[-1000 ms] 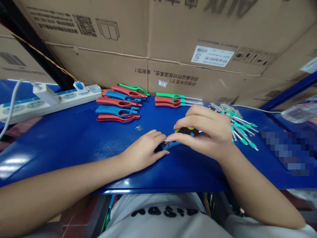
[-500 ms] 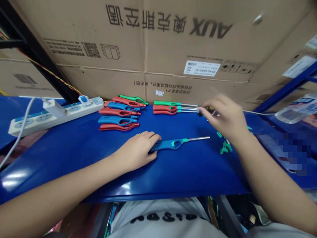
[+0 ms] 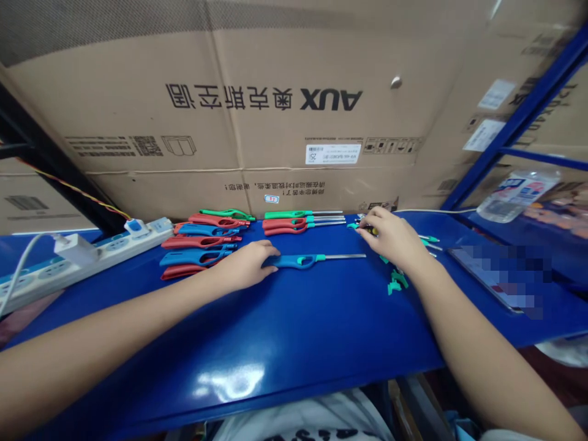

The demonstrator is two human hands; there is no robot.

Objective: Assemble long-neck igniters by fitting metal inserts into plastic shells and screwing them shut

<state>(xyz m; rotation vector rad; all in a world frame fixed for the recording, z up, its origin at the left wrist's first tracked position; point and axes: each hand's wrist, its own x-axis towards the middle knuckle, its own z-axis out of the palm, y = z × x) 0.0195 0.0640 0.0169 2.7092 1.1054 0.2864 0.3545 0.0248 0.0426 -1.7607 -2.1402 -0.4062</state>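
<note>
My left hand (image 3: 250,264) is closed around the handle end of a blue long-necked lighter (image 3: 287,262), which lies along the table with its metal tube to the right. At the right, my right hand (image 3: 395,239) has its fingers closed on a black-and-yellow handled tool (image 3: 373,231), mostly hidden by the fingers. Small green plastic parts (image 3: 397,282) lie beside and below that hand. Behind the blue lighter rest red lighters (image 3: 285,226) and a green lighter (image 3: 281,215) with metal tubes. Several red and blue lighter handles (image 3: 197,257) without tubes are stacked at the left.
A white power strip (image 3: 114,248) with plugs and cables sits at the far left. A large cardboard box (image 3: 257,135) stands along the back of the blue table (image 3: 294,343). Toward the right are a flat device with a blurred screen (image 3: 487,282) and a clear plastic bottle (image 3: 509,199).
My right hand has come down from above the lighter tubes to the small parts at the back right. My left hand still holds the blue lighter. The camera view has shifted.
</note>
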